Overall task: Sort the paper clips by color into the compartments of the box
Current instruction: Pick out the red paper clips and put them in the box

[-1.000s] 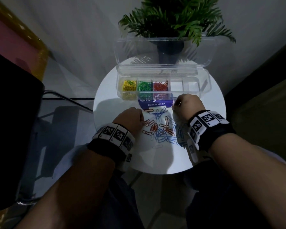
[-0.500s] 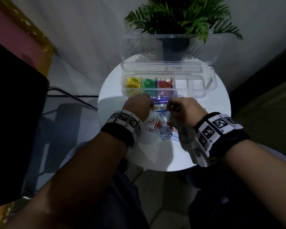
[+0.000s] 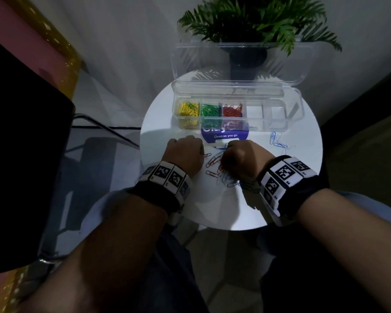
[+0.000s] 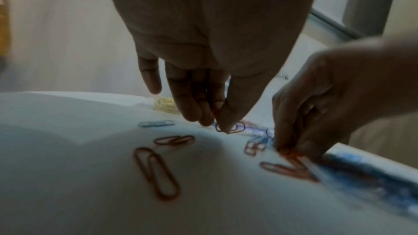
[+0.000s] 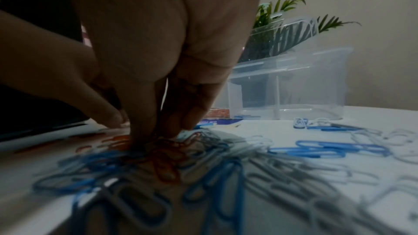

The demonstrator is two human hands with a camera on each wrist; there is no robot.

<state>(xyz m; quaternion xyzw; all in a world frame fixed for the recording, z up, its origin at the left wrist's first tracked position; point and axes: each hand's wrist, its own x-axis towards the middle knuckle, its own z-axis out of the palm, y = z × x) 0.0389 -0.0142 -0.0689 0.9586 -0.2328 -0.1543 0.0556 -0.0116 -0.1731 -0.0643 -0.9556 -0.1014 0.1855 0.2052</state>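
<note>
Both hands have dropped back from the box (image 3: 235, 114); right fingers (image 5: 144, 128) pinch red clips (image 5: 165, 156), left fingers (image 4: 224, 121) pinch another.

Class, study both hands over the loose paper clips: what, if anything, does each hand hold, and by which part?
The right hand pinches red paper clips in its fingertips; which part cannot be told. The left hand pinches something reddish at its fingertips, too hidden to identify.

Bare forearms; black wristbands (image 3: 287, 184) carrying white square-coded marker blocks.
</note>
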